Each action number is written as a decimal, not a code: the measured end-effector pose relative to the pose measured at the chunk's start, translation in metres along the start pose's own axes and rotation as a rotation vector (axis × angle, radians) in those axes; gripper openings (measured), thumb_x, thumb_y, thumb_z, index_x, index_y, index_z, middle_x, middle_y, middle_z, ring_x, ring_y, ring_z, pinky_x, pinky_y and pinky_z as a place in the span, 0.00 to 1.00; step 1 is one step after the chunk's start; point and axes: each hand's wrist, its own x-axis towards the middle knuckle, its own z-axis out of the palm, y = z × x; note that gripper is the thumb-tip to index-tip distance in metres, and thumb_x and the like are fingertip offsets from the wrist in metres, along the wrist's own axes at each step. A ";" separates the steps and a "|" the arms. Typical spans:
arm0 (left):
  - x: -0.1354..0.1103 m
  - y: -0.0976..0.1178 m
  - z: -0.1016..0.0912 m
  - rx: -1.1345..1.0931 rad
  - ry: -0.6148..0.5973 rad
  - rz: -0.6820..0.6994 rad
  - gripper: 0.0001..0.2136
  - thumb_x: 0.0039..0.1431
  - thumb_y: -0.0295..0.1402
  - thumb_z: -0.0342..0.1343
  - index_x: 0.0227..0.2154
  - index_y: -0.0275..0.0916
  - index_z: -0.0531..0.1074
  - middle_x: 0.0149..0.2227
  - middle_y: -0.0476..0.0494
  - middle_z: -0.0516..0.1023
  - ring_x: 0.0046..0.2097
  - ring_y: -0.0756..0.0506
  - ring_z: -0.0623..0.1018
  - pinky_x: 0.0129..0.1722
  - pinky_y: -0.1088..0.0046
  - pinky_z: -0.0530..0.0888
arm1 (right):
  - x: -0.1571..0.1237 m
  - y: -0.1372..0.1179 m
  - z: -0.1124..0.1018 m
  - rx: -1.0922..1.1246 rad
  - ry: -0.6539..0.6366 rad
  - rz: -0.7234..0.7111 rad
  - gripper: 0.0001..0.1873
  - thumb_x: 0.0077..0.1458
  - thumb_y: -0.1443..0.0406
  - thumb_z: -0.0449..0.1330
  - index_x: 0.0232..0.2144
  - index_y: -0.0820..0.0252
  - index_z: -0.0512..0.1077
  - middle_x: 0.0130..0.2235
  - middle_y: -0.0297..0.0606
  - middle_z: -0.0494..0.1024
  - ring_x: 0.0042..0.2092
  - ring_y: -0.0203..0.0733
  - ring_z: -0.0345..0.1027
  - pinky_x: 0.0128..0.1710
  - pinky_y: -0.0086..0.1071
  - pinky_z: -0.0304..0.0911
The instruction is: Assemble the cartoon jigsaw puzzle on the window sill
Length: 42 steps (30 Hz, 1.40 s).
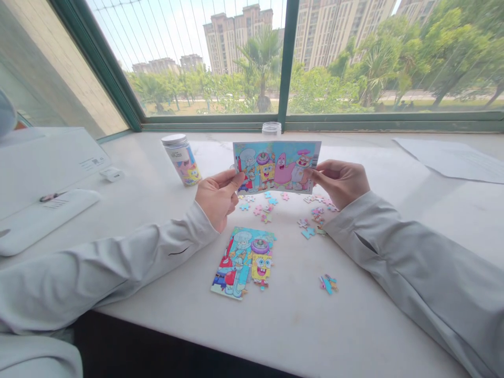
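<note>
A printed picture card (273,168) with cartoon characters is held up above the table, slightly bent. My left hand (218,197) pinches its left end, thumb in front. On its right end, my right hand (342,181) grips with thumb and fingers. Below the card lies a partly joined jigsaw puzzle (240,262) showing some of the same characters; its right edge is ragged. Loose puzzle pieces (268,208) are scattered behind it, and others (309,231) lie near my right sleeve. A small heap of pieces (328,283) rests to the right of the puzzle.
A cartoon-printed canister (183,160) with a silver lid stands at the back left. Behind the card is a clear jar (271,128). A white box (51,168) and a small white case (112,174) sit on the left. Paper sheets (452,157) lie back right, below the window.
</note>
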 end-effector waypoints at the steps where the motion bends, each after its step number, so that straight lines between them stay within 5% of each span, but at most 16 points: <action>1: 0.000 0.000 0.000 -0.009 0.008 0.004 0.19 0.41 0.34 0.70 0.35 0.35 0.71 0.15 0.61 0.60 0.13 0.60 0.50 0.13 0.79 0.41 | 0.000 0.000 0.000 0.004 0.005 0.004 0.18 0.41 0.50 0.69 0.23 0.57 0.76 0.25 0.39 0.79 0.27 0.42 0.71 0.20 0.32 0.61; 19: 0.007 -0.001 -0.003 -0.086 -0.002 0.007 0.13 0.38 0.32 0.69 0.27 0.36 0.72 0.13 0.59 0.57 0.12 0.60 0.49 0.10 0.81 0.41 | 0.001 0.005 0.005 0.109 -0.003 0.036 0.22 0.41 0.47 0.67 0.25 0.61 0.76 0.21 0.36 0.76 0.24 0.36 0.67 0.23 0.30 0.60; 25: 0.014 -0.006 -0.007 -0.101 0.013 0.009 0.17 0.33 0.34 0.70 0.29 0.37 0.73 0.11 0.60 0.55 0.12 0.59 0.48 0.10 0.83 0.42 | 0.001 0.000 0.008 0.144 0.003 0.067 0.21 0.39 0.49 0.68 0.23 0.62 0.75 0.19 0.33 0.73 0.20 0.30 0.56 0.18 0.27 0.49; 32: 0.014 -0.005 -0.010 -0.109 0.008 -0.030 0.18 0.33 0.36 0.69 0.30 0.37 0.73 0.10 0.60 0.55 0.12 0.59 0.48 0.10 0.84 0.42 | 0.001 0.000 0.011 0.198 0.004 0.053 0.17 0.39 0.53 0.70 0.22 0.62 0.75 0.16 0.29 0.67 0.20 0.29 0.53 0.18 0.26 0.49; 42: 0.014 -0.004 -0.010 -0.164 0.029 -0.058 0.37 0.11 0.39 0.75 0.34 0.35 0.73 0.11 0.61 0.59 0.12 0.61 0.50 0.09 0.86 0.45 | -0.003 -0.002 0.017 0.233 0.021 0.031 0.15 0.40 0.56 0.70 0.23 0.63 0.76 0.17 0.30 0.68 0.21 0.30 0.54 0.19 0.27 0.48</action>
